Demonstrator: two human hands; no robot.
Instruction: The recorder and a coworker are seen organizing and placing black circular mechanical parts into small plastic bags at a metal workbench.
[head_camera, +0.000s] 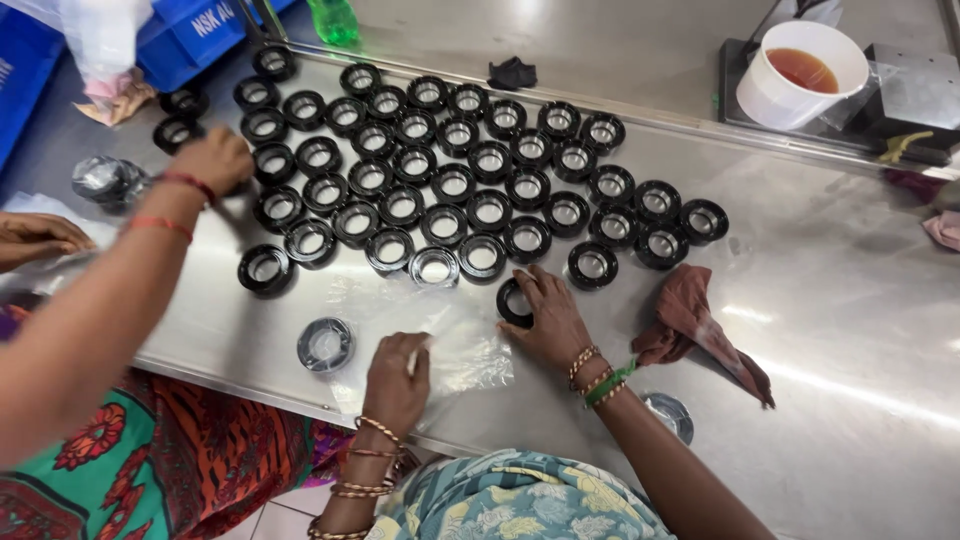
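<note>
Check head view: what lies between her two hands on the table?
Only the clear plastic sheet between left hand and right hand, which holds a black ring.

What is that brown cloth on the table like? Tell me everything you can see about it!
The brown cloth is a reddish-brown rag, crumpled and folded into soft wrinkles. It lies loose on the shiny metal table, just to the right of the person's right hand, close to the wrist but not held. One bunched end sits near the black rings; a long narrow tail trails down and to the right. It looks like thin fabric.
</note>
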